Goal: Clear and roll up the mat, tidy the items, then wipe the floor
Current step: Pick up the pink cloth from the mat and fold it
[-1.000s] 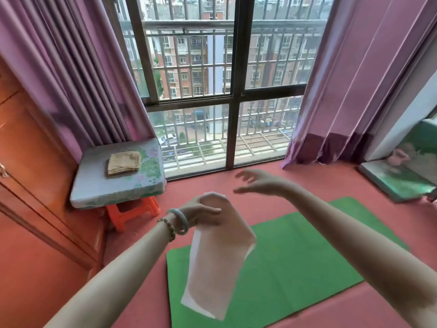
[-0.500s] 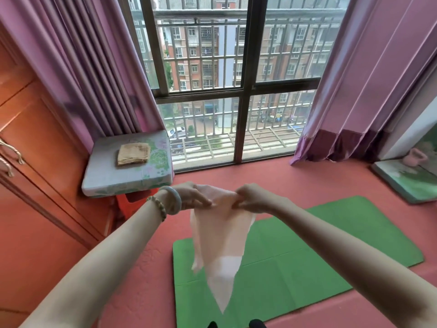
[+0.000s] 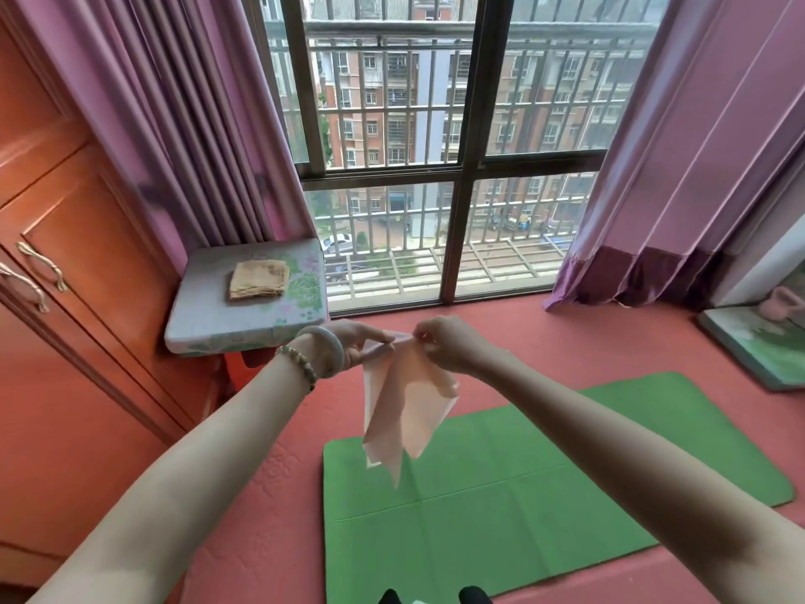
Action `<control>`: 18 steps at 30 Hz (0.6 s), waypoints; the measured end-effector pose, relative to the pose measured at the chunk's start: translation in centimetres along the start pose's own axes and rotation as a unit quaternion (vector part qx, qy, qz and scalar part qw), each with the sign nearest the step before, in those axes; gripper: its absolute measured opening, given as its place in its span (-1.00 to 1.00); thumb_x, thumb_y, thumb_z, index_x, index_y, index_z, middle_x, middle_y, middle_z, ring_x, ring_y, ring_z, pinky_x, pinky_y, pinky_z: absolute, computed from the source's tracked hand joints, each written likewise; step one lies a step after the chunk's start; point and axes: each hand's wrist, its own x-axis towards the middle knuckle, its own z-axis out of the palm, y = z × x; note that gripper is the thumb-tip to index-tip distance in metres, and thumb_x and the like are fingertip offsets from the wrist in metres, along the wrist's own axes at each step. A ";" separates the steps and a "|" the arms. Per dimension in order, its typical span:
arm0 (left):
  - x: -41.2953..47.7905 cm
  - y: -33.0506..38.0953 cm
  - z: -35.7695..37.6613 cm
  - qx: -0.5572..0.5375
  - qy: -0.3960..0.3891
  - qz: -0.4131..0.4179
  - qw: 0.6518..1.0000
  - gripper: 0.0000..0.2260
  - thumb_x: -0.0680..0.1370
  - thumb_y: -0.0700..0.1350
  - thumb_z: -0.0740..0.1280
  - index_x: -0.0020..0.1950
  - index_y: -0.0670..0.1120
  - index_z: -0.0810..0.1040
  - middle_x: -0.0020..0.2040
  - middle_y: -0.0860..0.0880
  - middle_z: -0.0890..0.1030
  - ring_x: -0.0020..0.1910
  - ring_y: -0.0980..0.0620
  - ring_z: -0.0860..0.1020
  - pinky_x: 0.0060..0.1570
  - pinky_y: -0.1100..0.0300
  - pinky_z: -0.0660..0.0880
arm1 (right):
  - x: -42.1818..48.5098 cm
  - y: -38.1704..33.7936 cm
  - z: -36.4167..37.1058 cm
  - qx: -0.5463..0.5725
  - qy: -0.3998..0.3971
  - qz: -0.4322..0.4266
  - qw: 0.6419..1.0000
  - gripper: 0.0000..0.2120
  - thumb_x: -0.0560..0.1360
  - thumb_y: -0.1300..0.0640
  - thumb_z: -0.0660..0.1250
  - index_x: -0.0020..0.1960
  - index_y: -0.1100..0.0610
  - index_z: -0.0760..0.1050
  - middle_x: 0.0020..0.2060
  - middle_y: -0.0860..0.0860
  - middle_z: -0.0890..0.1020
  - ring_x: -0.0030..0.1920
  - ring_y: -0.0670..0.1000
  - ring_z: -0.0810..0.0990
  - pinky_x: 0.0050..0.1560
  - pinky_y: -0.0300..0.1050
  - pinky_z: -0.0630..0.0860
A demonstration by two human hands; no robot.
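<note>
Left hand (image 3: 361,342), bangle and bead bracelet at the wrist, pinched the top edge of a thin pale pink cloth (image 3: 403,407) between thumb and fingers. Right hand (image 3: 448,344) pinched the same edge just beside it, fingers curled on the fabric, the two hands almost touching. Cloth hung slack below both grips, bunched, lower corners uneven, the longest point dangling above the near left part of the flat green foam mat (image 3: 544,486). Mat lay unrolled on the red floor (image 3: 588,337), crease lines showing, not yet rolled.

Step looked like folding the cloth to tidy it. To do it well:
- spread the hands apart along the top edge so the fabric drops flat
- find the two true corners
- bring corner to corner and check the hanging edges line up before pinching
- keep the fabric clear of the floor

Risk: thin fabric slips or twists, giving a skewed fold.

Likely drop spot was the floral cushioned stool (image 3: 218,316) by the window, beside the folded tan cloth (image 3: 259,279) lying on it, though that was a guess
</note>
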 end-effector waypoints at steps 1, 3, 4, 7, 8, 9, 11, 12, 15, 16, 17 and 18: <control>-0.3 0.1 0.0 -0.015 0.016 0.007 1.000 -0.74 0.47 -0.40 0.31 0.14 -0.42 0.45 0.11 -0.29 0.51 -0.31 -0.07 0.66 -0.46 0.27 0.56 | 0.3 -0.4 -0.2 0.008 0.001 0.001 1.000 -0.74 0.45 0.20 0.23 0.08 0.24 0.57 0.04 0.21 0.62 0.06 0.19 0.56 0.00 -0.03 0.48; -0.6 0.3 -0.1 -0.034 0.035 0.027 0.998 -0.75 0.47 -0.40 0.33 0.12 -0.40 0.43 0.08 -0.26 0.52 -0.32 -0.06 0.65 -0.46 0.26 0.57 | 0.6 -1.4 -0.3 0.035 -0.015 0.011 0.999 -0.56 0.44 0.04 0.33 0.26 0.20 0.45 0.17 0.19 0.49 0.18 0.15 0.45 0.15 0.00 0.44; -0.8 0.4 -0.1 -0.024 0.031 0.039 0.998 -0.80 0.47 -0.39 0.33 0.07 -0.38 0.45 0.05 -0.24 0.54 -0.31 -0.05 0.65 -0.45 0.27 0.56 | 0.6 -1.7 -0.2 0.050 -0.026 0.021 0.998 -0.45 0.40 -0.03 0.38 0.31 0.18 0.39 0.18 0.18 0.43 0.19 0.15 0.42 0.18 0.03 0.43; -1.9 0.5 0.1 0.007 0.009 0.058 0.998 -0.99 0.49 -0.40 0.30 -0.13 -0.35 0.51 -0.22 -0.19 0.61 -0.39 -0.01 0.64 -0.45 0.26 0.57 | 0.7 -2.4 0.8 0.052 -0.045 0.030 0.997 -0.29 0.30 -0.10 0.50 0.32 0.15 0.33 0.17 0.17 0.41 0.13 0.15 0.44 0.12 0.02 0.46; -2.1 0.4 0.0 0.009 0.003 0.065 0.998 -0.97 0.49 -0.41 0.29 -0.10 -0.36 0.52 -0.22 -0.20 0.63 -0.36 -0.03 0.65 -0.40 0.24 0.59 | 0.8 -2.4 1.3 0.050 -0.034 0.031 0.998 -0.29 0.28 -0.07 0.51 0.31 0.15 0.32 0.17 0.17 0.43 0.13 0.16 0.45 0.10 0.00 0.47; -2.3 0.3 -0.2 0.014 -0.006 0.073 0.997 -0.90 0.49 -0.41 0.29 -0.03 -0.37 0.54 -0.16 -0.22 0.64 -0.30 -0.03 0.66 -0.36 0.23 0.60 | 0.8 -2.4 1.6 0.060 -0.017 0.029 0.998 -0.30 0.28 -0.03 0.52 0.30 0.15 0.32 0.17 0.17 0.44 0.13 0.16 0.45 0.08 -0.03 0.46; -2.7 0.2 -0.8 0.045 -0.012 0.092 0.995 -0.82 0.49 -0.40 0.28 0.08 -0.32 0.55 -0.13 -0.18 0.66 -0.29 0.03 0.66 -0.37 0.29 0.57 | 0.9 -2.3 1.9 0.115 0.010 0.024 0.993 -0.31 0.27 -0.02 0.54 0.28 0.15 0.33 0.13 0.16 0.44 0.09 0.10 0.44 0.00 -0.10 0.42; -2.8 0.1 -1.2 0.065 -0.008 0.103 0.993 -0.85 0.50 -0.39 0.27 0.02 -0.28 0.57 -0.23 -0.13 0.67 -0.35 0.07 0.64 -0.40 0.32 0.55 | 0.9 -2.2 1.8 0.154 0.017 0.030 0.987 -0.33 0.28 -0.05 0.53 0.27 0.17 0.35 0.09 0.14 0.44 0.05 0.07 0.43 -0.03 -0.12 0.40; -3.4 0.2 -1.9 0.089 -0.005 0.119 0.989 -0.87 0.52 -0.35 0.26 -0.15 -0.18 0.54 -0.38 -0.04 0.64 -0.42 0.12 0.60 -0.41 0.34 0.54 | 0.7 -1.1 1.1 0.284 -0.004 0.122 0.951 -0.43 0.44 -0.10 0.37 0.27 0.24 0.33 -0.04 0.11 0.47 -0.09 0.07 0.48 -0.10 -0.05 0.47; -3.5 0.2 -2.2 0.085 -0.007 0.124 0.989 -0.88 0.52 -0.34 0.27 -0.16 -0.17 0.53 -0.39 -0.03 0.64 -0.42 0.13 0.60 -0.40 0.35 0.54 | 0.5 -0.6 1.2 0.316 -0.037 0.166 0.933 -0.47 0.52 -0.09 0.27 0.29 0.26 0.28 -0.09 0.14 0.50 -0.12 0.10 0.50 -0.12 -0.03 0.51; -3.5 0.2 -2.5 0.076 -0.008 0.129 0.989 -0.88 0.52 -0.34 0.27 -0.16 -0.17 0.52 -0.39 -0.03 0.63 -0.43 0.13 0.60 -0.40 0.36 0.54 | 0.0 -0.1 1.2 0.330 -0.080 0.202 0.919 -0.51 0.58 -0.08 0.15 0.31 0.28 0.24 -0.11 0.19 0.52 -0.13 0.14 0.53 -0.10 0.01 0.53; -3.4 0.2 -2.8 0.062 -0.008 0.135 0.989 -0.89 0.52 -0.34 0.28 -0.16 -0.17 0.51 -0.39 -0.04 0.62 -0.44 0.13 0.59 -0.40 0.36 0.54 | -0.4 0.3 1.5 0.334 -0.125 0.222 0.907 -0.51 0.61 -0.09 0.06 0.33 0.27 0.19 -0.08 0.24 0.55 -0.09 0.19 0.55 -0.04 0.06 0.54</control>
